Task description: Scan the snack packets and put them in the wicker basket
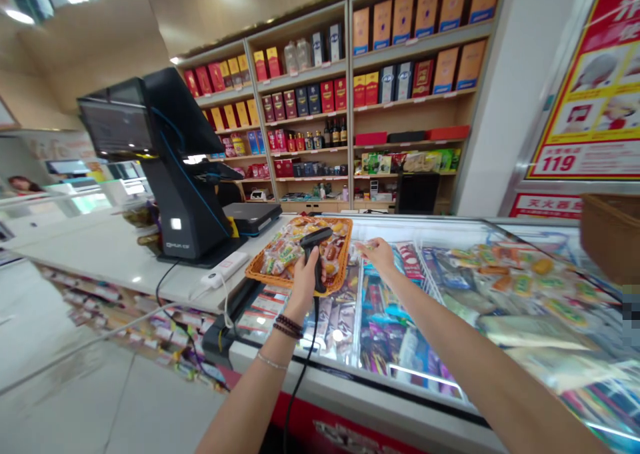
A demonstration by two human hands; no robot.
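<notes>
My left hand [306,282] is wrapped round the handle of a black barcode scanner [316,239], its cord hanging down past my wrist. The scanner's head is over an orange woven basket [254,267] of individually wrapped snacks [283,257]. To the right of the basket, my right hand [379,253] is closed in a pinch. At its fingertips is a small wrapped snack [367,245], too blurred to tell exactly. Both hands are above the glass top of a chest freezer [345,361], with packaged goods visible through the glass.
A black checkout terminal [175,174] stands on the white counter [65,241] at left, with a white power strip [225,269] and cables beside it. Shelves of boxed goods [320,101] line the back wall. A brown basket [613,241] is at far right.
</notes>
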